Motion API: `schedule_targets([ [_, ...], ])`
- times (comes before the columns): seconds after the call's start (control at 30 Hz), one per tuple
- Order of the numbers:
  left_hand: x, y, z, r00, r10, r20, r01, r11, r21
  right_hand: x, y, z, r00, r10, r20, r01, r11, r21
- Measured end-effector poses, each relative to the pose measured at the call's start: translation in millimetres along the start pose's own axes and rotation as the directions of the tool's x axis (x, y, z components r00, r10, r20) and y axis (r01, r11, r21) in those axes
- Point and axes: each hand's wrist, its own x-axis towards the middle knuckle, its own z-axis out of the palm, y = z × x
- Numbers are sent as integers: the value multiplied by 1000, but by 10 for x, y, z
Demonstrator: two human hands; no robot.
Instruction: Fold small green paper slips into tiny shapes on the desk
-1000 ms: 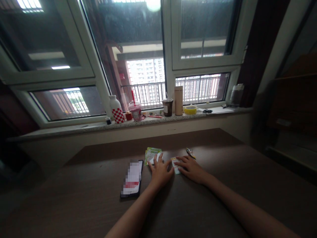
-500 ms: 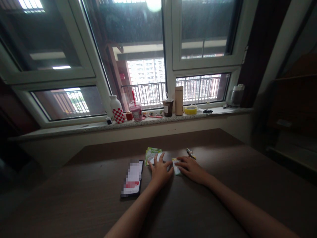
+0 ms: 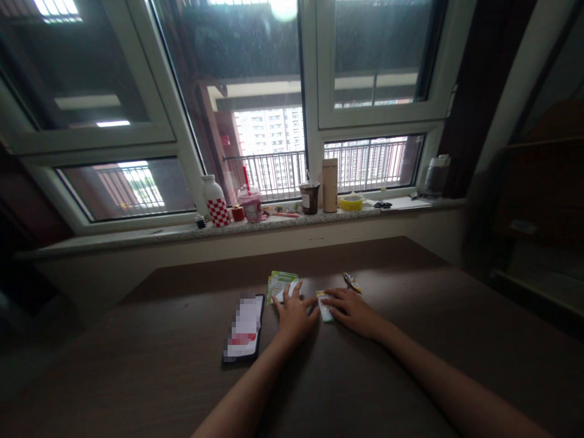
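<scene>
My left hand (image 3: 295, 313) lies palm down with its fingers spread, over the lower right of some green and white cards or packets (image 3: 278, 285). Its thumb reaches toward a small white packet with yellow and green edges (image 3: 325, 309). On that packet's right side rest the fingers of my right hand (image 3: 351, 310), stretched out flat. Part of the packet is hidden under those fingers. Just beyond my right hand is a small crumpled, shiny item (image 3: 351, 282), whose kind I cannot make out. Left of my left forearm lies a phone (image 3: 244, 328) with its screen lit and blurred.
Behind the brown table (image 3: 159, 340) runs a windowsill (image 3: 182, 232). On it stand a red-checked white bottle (image 3: 216, 202), a pink drink cup (image 3: 250, 204), a dark drink cup (image 3: 309, 198), a tan flask (image 3: 330, 185), yellow tape (image 3: 351, 203), scissors (image 3: 382, 205) and a clear jug (image 3: 438, 176).
</scene>
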Motion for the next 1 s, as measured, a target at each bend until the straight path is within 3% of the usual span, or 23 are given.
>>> schedule_targets([
  [1.0,15,-40,62,999,-1,-46,0,1000,-16,6,-31,-36,998,39,41,-40,999,22],
])
